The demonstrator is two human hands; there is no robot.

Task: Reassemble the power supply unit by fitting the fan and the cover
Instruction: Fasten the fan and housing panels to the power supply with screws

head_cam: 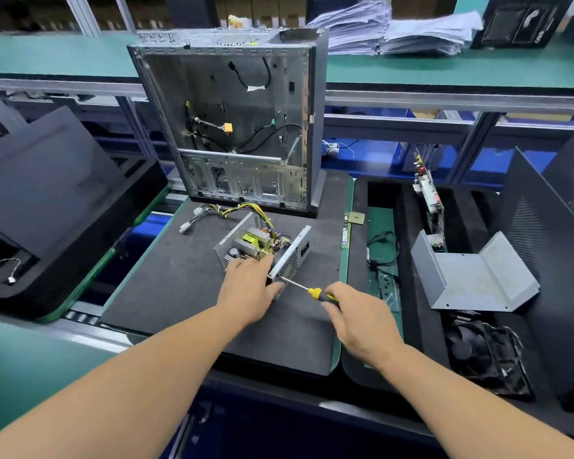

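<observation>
The open power supply unit (257,245) lies on the dark foam mat (179,286) with its circuit board showing and its yellow-black cable bundle (232,212) trailing to the back left. My left hand (249,289) holds the unit's near corner. My right hand (358,318) grips a yellow-handled screwdriver (307,289), whose tip touches the unit's perforated side wall (290,260). The grey bent metal cover (474,276) lies to the right on a black tray. The black fan (484,356) lies in front of the cover.
An empty computer case (236,127) stands upright behind the unit. A black side panel (47,183) leans at the left, another (544,260) at the right. A circuit board (428,197), a black cable (383,250) and a small chip (356,218) lie right of the mat.
</observation>
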